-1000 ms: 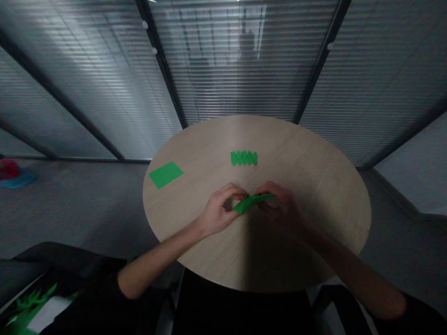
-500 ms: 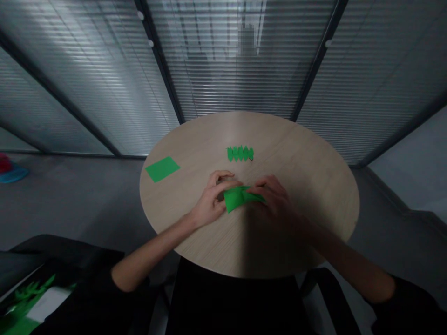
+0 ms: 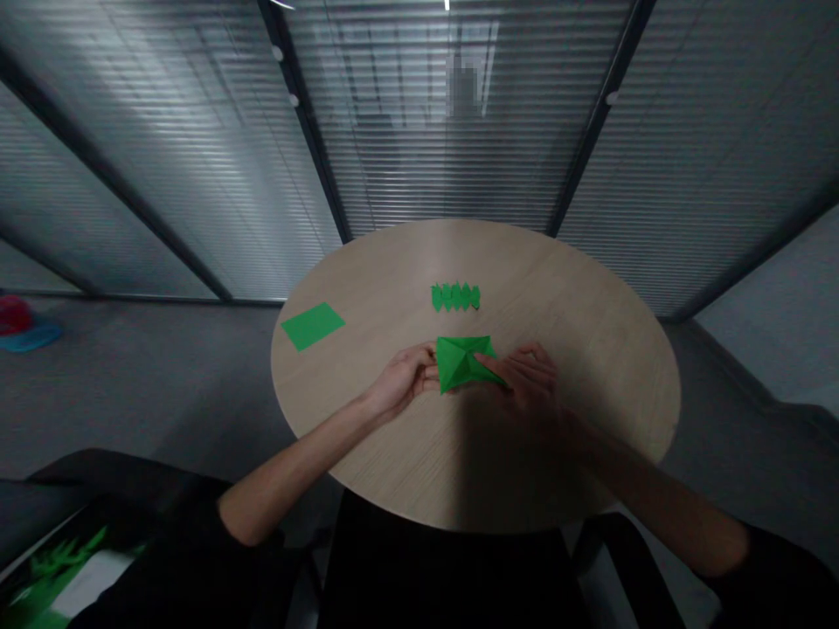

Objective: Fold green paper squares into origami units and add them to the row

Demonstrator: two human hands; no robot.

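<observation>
A creased sheet of green paper (image 3: 459, 360) is held between my two hands over the table, its fold lines meeting near the middle. At its left edge, my left hand (image 3: 407, 377) grips the paper, with some fingers behind it. From the right, my right hand (image 3: 528, 380) holds the opposite side, a finger lying across the paper's face. Beyond the hands stands a zigzag row of small folded green paper pieces (image 3: 455, 297). A flat green paper sheet (image 3: 313, 326) lies at the table's left.
The round wooden table (image 3: 393, 262) stands before glass partitions with blinds (image 3: 446, 166). At lower left, a chair or bag holds green paper pieces and a white item (image 3: 92, 584). Red and blue objects (image 3: 30, 328) rest on the floor at far left.
The green paper has opened out from a bent, curved shape and now shows its creased face. My left hand has shifted to its left edge. The view has tilted slightly.
</observation>
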